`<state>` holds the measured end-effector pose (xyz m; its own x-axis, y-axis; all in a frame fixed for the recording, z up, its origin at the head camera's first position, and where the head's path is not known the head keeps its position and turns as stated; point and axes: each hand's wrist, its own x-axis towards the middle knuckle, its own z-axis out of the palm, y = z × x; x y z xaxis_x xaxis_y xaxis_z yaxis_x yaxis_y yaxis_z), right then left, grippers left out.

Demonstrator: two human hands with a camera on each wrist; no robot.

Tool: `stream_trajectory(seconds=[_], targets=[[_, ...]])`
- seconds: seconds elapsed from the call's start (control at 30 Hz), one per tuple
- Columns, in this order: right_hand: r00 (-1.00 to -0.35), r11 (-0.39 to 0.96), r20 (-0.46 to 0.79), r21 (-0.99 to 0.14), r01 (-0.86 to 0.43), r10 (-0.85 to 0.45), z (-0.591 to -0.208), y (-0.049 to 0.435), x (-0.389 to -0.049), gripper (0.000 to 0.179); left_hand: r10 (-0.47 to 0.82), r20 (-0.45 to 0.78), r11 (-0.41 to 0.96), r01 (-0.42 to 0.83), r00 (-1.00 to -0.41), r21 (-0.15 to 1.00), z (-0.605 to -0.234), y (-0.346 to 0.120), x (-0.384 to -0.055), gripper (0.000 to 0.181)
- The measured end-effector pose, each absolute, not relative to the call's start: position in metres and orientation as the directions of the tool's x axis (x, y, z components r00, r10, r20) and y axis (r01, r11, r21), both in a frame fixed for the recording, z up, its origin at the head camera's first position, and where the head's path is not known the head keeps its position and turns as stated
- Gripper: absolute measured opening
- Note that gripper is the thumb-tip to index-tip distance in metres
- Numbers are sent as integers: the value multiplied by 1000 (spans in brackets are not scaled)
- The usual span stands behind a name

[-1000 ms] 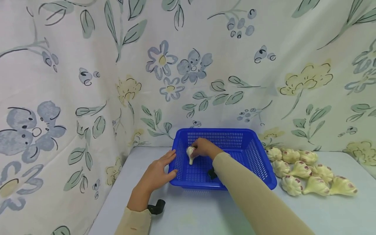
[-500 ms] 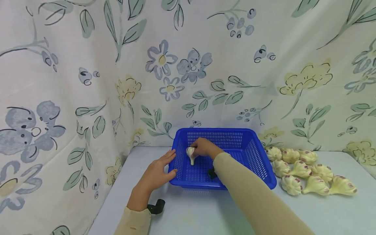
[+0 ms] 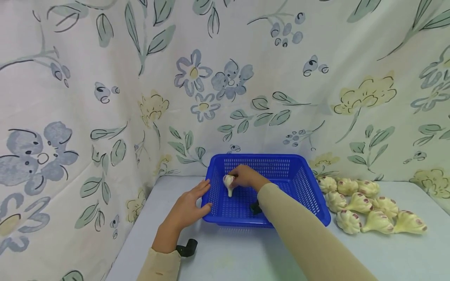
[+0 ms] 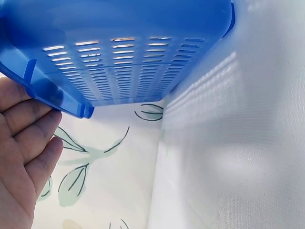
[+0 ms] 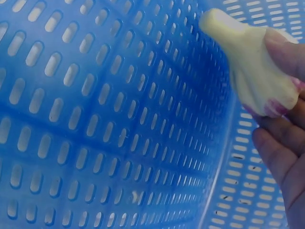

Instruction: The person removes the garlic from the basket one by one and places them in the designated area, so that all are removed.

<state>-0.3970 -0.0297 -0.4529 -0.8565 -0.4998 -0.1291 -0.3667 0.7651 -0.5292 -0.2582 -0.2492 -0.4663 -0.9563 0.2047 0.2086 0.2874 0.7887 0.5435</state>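
My right hand [image 3: 245, 176] reaches into the blue plastic basket [image 3: 260, 224] and grips a garlic bulb [image 3: 229, 181] near the left wall. In the right wrist view the garlic bulb [image 5: 257, 67] sits between the thumb and fingers, its pale stem pointing to the upper left and its purple-marked end towards the palm. My left hand [image 3: 188, 207] rests against the basket's left rim with its fingers extended. In the left wrist view, the fingers [image 4: 35, 126] lie along the outside of the rim [image 4: 71, 107].
Several garlic bulbs [image 3: 360, 203] lie grouped on the white table [image 3: 225, 249] right of the basket. A floral curtain [image 3: 225, 78] hangs behind and along the left. Black wrist cameras show at the left wrist [image 3: 188, 248] and under the right sleeve [image 3: 256, 208].
The garlic bulb in my right hand has shifted very slightly inside the basket. My left hand stays at the rim, and the bulbs on the table have not moved.
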Motion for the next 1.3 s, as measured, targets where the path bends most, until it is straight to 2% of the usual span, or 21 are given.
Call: stream_trajectory(seconds=[0.27,0.5,0.67,0.8,1.07,1.3], targets=[[-853,684,-34,-614,-394,-522,-445,-22,-395,50,199,204,797,279,-959,535,-464,-248,-258,67],[-821,611,28,-654,-446,-570,-420,-3,-389,55,195,205,794,277,-959,541,-463,-247,-256,66],[-802,549,83,-687,-476,-592,-394,23,-374,60,202,216,795,289,-955,534,-464,-248,-256,66],[-795,537,149,-663,-521,-587,-376,52,-354,60,211,228,780,304,-951,547,-465,-250,-255,66],[-851,590,309,-619,-519,-425,-368,132,-320,56,231,236,765,326,-944,556,-467,-251,-254,65],[-926,705,341,-618,-349,-160,-373,206,-283,63,218,233,775,313,-948,549,-466,-249,-256,65]])
